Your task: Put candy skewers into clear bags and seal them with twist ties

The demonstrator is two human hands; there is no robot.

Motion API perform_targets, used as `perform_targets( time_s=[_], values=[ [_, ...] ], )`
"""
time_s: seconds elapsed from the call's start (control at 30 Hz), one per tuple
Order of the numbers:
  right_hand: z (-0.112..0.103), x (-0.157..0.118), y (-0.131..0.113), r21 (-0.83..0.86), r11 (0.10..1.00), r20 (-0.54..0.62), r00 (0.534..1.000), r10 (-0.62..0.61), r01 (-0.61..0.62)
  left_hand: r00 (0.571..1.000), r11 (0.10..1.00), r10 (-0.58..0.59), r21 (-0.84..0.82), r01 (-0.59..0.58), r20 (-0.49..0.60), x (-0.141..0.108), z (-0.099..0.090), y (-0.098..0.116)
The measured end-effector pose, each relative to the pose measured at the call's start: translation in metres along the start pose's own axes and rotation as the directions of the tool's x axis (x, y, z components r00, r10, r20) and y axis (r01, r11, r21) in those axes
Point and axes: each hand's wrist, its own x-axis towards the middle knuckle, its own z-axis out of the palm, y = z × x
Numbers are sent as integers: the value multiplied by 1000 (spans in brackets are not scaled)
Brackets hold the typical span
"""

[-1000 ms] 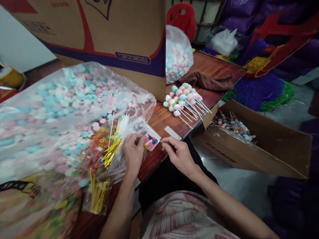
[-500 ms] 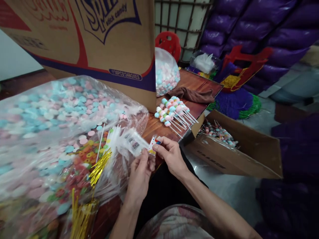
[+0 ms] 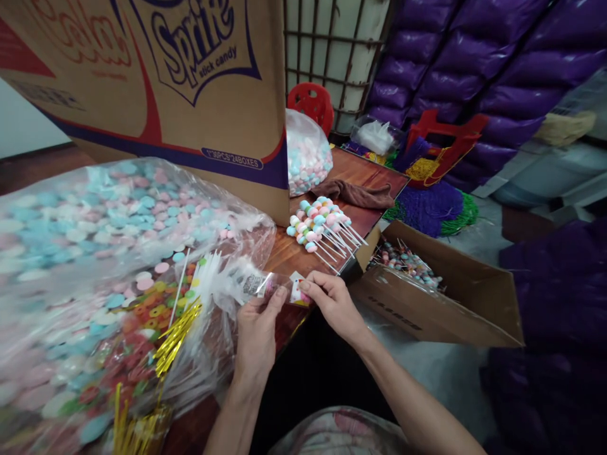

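My left hand (image 3: 257, 335) is closed, its thumb and fingers pinching small clear plastic bags (image 3: 260, 285) with dark printing. Facing it, my right hand (image 3: 336, 309) pinches a small plastic packet (image 3: 298, 292) with a white, colourful printed end. Clear film shows between the two hands; whether it is all one piece I cannot tell. Left of my hands lie white sticks (image 3: 208, 273), gold twist ties (image 3: 177, 335) and ring-shaped gummy-coloured candies (image 3: 154, 309). Beyond my right hand, finished candy sticks (image 3: 320, 221) rest in a pile near the table edge.
A large clear bag of pastel candies (image 3: 95, 215) covers the table's left side. Behind it stands a big cardboard box (image 3: 190, 126), with another candy bag (image 3: 307, 151) and a brown cloth (image 3: 358, 193) beside it. An open carton (image 3: 455, 303) holding candy sticks sits right of the table.
My hands have drawn slightly apart, and the packet in my right hand now shows more of its printed end. The whole view has shifted a little.
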Motion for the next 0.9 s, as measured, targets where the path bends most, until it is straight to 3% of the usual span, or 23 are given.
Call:
perform_targets(
  time_s=[0.17,0.33,0.43,0.63,0.8,0.9],
  values=[
    [19,-4,12,220,974,-119,990,80,-53,992,996,88,25,-86,-94,3,7,-6],
    [30,-2,16,356,931,-166,974,152,-84,985,987,131,112,-119,-111,8,-1,-12],
    [29,4,21,325,944,-201,971,125,-54,987,989,120,98,-109,-107,9,-6,-10],
    [23,11,25,142,990,-188,982,33,-6,996,991,26,-125,-37,-89,9,1,8],
    [26,14,31,204,979,-217,975,55,-10,968,987,133,-63,-149,-215,9,4,5],
    [24,17,37,244,969,-207,974,96,-44,959,985,164,-11,-172,-232,10,1,0]
  ],
)
